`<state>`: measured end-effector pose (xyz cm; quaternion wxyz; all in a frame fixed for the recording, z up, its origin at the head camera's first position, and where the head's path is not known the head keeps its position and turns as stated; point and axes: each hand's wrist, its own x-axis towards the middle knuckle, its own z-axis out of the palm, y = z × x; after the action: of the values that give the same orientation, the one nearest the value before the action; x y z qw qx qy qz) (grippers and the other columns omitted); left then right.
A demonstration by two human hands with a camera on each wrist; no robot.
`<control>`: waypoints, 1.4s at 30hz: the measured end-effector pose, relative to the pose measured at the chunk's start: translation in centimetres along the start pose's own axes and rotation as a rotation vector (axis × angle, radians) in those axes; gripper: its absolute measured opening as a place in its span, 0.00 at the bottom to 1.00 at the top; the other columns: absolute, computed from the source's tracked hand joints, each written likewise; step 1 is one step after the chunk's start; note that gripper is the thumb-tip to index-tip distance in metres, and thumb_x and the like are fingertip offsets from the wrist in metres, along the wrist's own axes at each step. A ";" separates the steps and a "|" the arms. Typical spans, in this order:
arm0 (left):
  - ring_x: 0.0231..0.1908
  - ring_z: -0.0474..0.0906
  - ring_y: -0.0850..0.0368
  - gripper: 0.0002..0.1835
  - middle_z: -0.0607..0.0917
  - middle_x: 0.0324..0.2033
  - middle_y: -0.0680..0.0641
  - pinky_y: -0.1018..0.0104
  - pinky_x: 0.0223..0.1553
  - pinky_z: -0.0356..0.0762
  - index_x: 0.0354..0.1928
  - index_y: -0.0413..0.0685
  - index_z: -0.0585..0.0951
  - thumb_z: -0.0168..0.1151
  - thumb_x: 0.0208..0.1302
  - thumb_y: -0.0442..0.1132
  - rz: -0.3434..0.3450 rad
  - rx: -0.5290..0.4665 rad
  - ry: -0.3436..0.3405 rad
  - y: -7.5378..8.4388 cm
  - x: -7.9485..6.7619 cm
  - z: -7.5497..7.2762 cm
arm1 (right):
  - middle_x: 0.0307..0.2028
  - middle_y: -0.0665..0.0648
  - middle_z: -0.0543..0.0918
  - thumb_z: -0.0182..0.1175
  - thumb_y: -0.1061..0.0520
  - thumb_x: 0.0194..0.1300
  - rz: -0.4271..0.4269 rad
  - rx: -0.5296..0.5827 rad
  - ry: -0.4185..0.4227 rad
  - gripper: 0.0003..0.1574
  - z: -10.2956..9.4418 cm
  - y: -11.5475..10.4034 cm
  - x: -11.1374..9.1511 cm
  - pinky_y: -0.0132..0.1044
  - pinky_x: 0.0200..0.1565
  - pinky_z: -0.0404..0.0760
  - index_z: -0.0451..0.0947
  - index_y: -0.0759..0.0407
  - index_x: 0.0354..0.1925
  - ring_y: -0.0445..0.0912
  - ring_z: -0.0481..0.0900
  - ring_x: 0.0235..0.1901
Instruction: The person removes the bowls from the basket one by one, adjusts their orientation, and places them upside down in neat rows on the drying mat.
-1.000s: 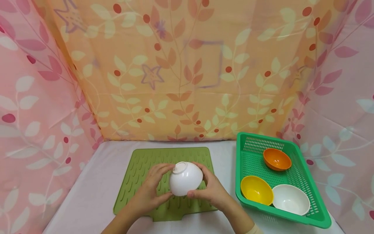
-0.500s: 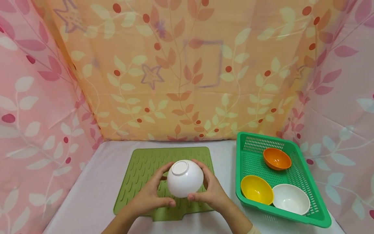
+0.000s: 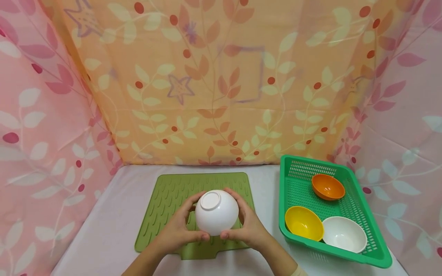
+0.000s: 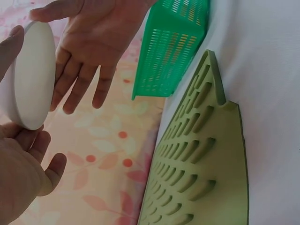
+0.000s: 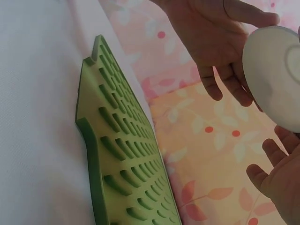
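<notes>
A white bowl (image 3: pixel 216 215) is held in the air between both hands, tipped so its round foot ring faces up and toward the head camera. My left hand (image 3: pixel 179 226) grips its left side, thumb low and fingers behind. On the opposite side my right hand (image 3: pixel 249 226) grips it the same way. The left wrist view looks into the bowl's rim and pale inside (image 4: pixel 35 77); part of its outer wall (image 5: pixel 276 79) appears in the right wrist view. Below the bowl lies a green ridged drying mat (image 3: pixel 162 207), apart from it.
To the right stands a green perforated basket (image 3: pixel 284 191). Inside it are an orange bowl (image 3: pixel 328 187), a yellow bowl (image 3: pixel 304 223) and another white bowl (image 3: pixel 344 234). A white cloth (image 3: pixel 103 226) covers the table, and patterned curtains (image 3: pixel 207 126) enclose the back and sides.
The left fingers have moved from near the foot ring to the bowl's left side. The bowl has turned slightly, showing more of its foot, and shifted a little left.
</notes>
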<state>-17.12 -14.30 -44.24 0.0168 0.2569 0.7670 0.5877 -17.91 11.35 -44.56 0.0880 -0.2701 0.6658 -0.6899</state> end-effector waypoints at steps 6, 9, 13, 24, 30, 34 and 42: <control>0.61 0.72 0.43 0.56 0.73 0.69 0.54 0.24 0.62 0.59 0.76 0.67 0.63 0.85 0.46 0.38 -0.003 0.006 0.044 0.2 0.1 0.0 | 0.75 0.48 0.67 0.81 0.48 0.52 -0.053 -0.122 0.070 0.65 0.1 -0.1 0.0 0.73 0.72 0.45 0.55 0.42 0.79 0.51 0.57 0.77; 0.60 0.72 0.44 0.56 0.73 0.69 0.55 0.30 0.62 0.62 0.75 0.68 0.64 0.86 0.45 0.41 -0.021 0.029 0.081 0.3 0.1 0.1 | 0.73 0.47 0.70 0.82 0.49 0.51 -0.072 -0.176 0.110 0.63 0.2 -0.1 0.0 0.76 0.70 0.47 0.59 0.41 0.78 0.51 0.62 0.74; 0.58 0.73 0.48 0.56 0.73 0.69 0.56 0.37 0.62 0.65 0.74 0.68 0.65 0.87 0.43 0.45 -0.037 0.068 0.131 0.5 0.1 0.1 | 0.72 0.44 0.71 0.83 0.51 0.50 -0.070 -0.250 0.158 0.60 0.2 -0.2 0.2 0.76 0.69 0.50 0.63 0.40 0.76 0.50 0.64 0.72; 0.60 0.72 0.45 0.56 0.71 0.69 0.58 0.35 0.57 0.70 0.73 0.73 0.65 0.87 0.41 0.49 -0.057 0.102 0.177 0.8 0.2 -0.3 | 0.70 0.42 0.72 0.84 0.50 0.47 -0.105 -0.352 0.274 0.56 0.7 0.3 0.8 0.71 0.69 0.59 0.69 0.35 0.71 0.48 0.65 0.73; 0.64 0.69 0.44 0.57 0.68 0.71 0.55 0.34 0.60 0.68 0.75 0.69 0.63 0.86 0.44 0.49 -0.040 0.140 0.232 0.8 0.1 -1.1 | 0.70 0.41 0.72 0.84 0.49 0.48 -0.114 -0.346 0.300 0.55 1.4 0.5 1.9 0.70 0.69 0.59 0.70 0.34 0.71 0.47 0.64 0.73; 0.68 0.67 0.50 0.57 0.68 0.72 0.56 0.38 0.64 0.67 0.76 0.65 0.62 0.86 0.44 0.48 -0.021 0.179 0.281 0.9 0.3 -1.8 | 0.69 0.43 0.74 0.83 0.51 0.49 -0.172 -0.354 0.306 0.53 1.8 0.6 3.1 0.69 0.69 0.60 0.72 0.39 0.71 0.48 0.66 0.73; 0.70 0.63 0.48 0.59 0.68 0.72 0.50 0.38 0.67 0.64 0.78 0.63 0.61 0.86 0.44 0.49 -0.030 0.264 0.266 0.8 0.5 -4.2 | 0.67 0.43 0.76 0.82 0.52 0.50 -0.199 -0.353 0.302 0.50 2.7 1.1 5.5 0.63 0.69 0.66 0.73 0.36 0.69 0.46 0.69 0.71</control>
<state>-18.64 -17.74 -42.11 -0.1098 0.1652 0.8368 0.5104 -21.46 6.21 -44.30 -0.1295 -0.2393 0.7516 -0.6009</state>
